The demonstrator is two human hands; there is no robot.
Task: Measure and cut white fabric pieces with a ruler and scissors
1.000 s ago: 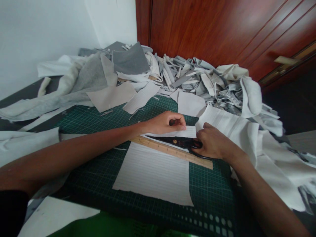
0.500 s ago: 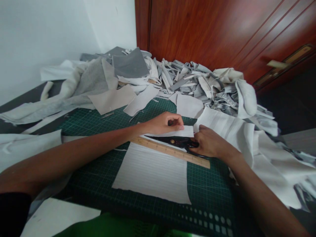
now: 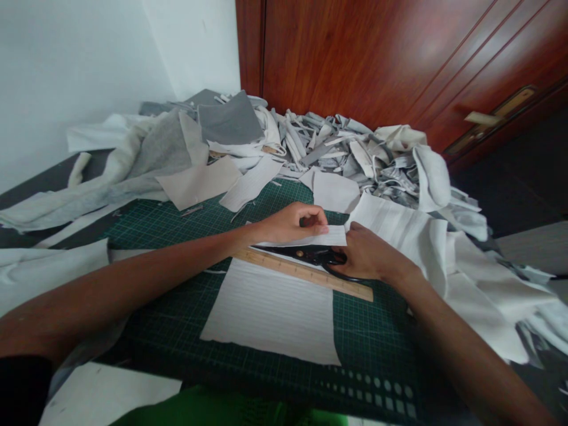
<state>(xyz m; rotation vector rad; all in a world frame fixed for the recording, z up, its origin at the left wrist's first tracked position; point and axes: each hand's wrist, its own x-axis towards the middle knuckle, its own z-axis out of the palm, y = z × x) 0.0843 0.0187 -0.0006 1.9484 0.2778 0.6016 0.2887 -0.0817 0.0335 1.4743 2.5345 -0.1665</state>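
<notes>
My left hand (image 3: 302, 222) pinches the edge of a narrow white ribbed strip of fabric (image 3: 333, 236) between thumb and fingers. Just right of it, my right hand (image 3: 370, 251) is wrapped round the handles of black scissors (image 3: 310, 254). Their blades point left and lie along the strip's lower edge; the tips are partly hidden near my left wrist. Below the scissors a wooden ruler (image 3: 302, 272) lies slantwise across a larger piece of white ribbed fabric (image 3: 270, 313). All of this is on a green gridded cutting mat (image 3: 168, 302).
A heap of grey and white fabric scraps (image 3: 328, 142) runs along the back, against a wooden door (image 3: 355, 59). Folded grey cloth (image 3: 160, 142) lies at the left. White fabric (image 3: 399, 231) spreads over the right side. Smaller pale pieces (image 3: 199, 180) rest on the mat's far edge.
The scissors have shifted slightly left along the strip with my right hand, and their handles look more closed. My left hand keeps its pinch. The whole view has turned a little.
</notes>
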